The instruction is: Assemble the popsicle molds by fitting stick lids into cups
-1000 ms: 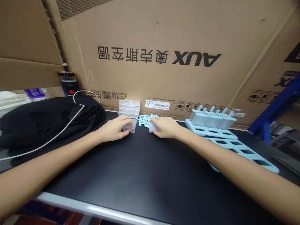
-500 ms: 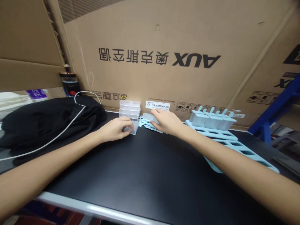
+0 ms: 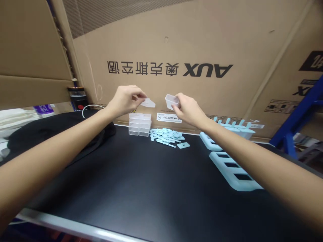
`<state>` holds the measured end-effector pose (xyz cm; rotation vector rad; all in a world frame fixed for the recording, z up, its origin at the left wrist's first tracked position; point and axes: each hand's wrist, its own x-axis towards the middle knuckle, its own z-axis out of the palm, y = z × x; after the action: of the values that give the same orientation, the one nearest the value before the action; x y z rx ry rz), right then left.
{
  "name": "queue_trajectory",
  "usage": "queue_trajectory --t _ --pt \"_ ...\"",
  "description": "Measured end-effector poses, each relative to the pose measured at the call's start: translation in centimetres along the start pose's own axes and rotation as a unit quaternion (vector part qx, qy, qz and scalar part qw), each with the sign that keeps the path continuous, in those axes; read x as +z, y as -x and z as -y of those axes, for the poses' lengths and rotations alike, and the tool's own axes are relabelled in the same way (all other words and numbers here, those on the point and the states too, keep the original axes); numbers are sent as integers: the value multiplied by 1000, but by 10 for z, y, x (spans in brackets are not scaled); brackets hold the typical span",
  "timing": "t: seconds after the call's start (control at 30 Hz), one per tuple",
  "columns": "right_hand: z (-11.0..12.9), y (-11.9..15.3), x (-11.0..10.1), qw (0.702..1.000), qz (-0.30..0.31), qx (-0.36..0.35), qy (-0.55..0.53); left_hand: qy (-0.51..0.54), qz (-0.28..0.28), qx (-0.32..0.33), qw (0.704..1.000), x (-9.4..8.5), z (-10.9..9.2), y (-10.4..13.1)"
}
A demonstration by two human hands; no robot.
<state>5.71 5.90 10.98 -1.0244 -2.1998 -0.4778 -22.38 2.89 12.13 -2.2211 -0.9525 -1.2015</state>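
Observation:
My left hand (image 3: 130, 99) is raised above the table, its fingertips pinching a clear popsicle mould (image 3: 148, 103) that looks thin from this angle. To its right, my right hand (image 3: 189, 107) grips another clear popsicle mould (image 3: 171, 101), whose open top shows. The two moulds are apart. Below the left hand stands a stack of clear moulds (image 3: 140, 125) against the carton. Beside the stack lies a pile of light blue popsicle sticks (image 3: 165, 135) with flat lids. One loose blue lid (image 3: 183, 145) sits at the pile's right.
Two light blue mould racks (image 3: 227, 179) are on the right, partly behind my right forearm; the far one holds moulds with sticks (image 3: 248, 129). A large carton (image 3: 141, 40) rises behind the black table (image 3: 141, 188). Black cloth (image 3: 58, 134) and a dark bottle (image 3: 77, 97) are at left.
Both hands have risen from the tabletop, each lifting a clear mould. The stick pile and the stack of moulds are now uncovered. The view has shifted slightly.

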Motion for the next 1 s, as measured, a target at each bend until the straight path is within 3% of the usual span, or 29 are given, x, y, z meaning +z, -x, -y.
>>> queue_trajectory --t 0.1,0.27,0.6,0.8,1.0 --pt "-8 5 2 1000 4 0 15 -64 42 39 996 23 18 -12" --pt "-19 18 12 999 39 -2 20 -91 126 16 988 49 30 2" --pt "-11 10 19 998 64 -27 -4 -71 211 -29 975 40 34 18" --pt "1 -8 23 997 42 -56 13 -4 162 -79 984 36 38 32" --pt "19 -40 21 997 18 -78 7 83 26 -182 979 29 46 50"
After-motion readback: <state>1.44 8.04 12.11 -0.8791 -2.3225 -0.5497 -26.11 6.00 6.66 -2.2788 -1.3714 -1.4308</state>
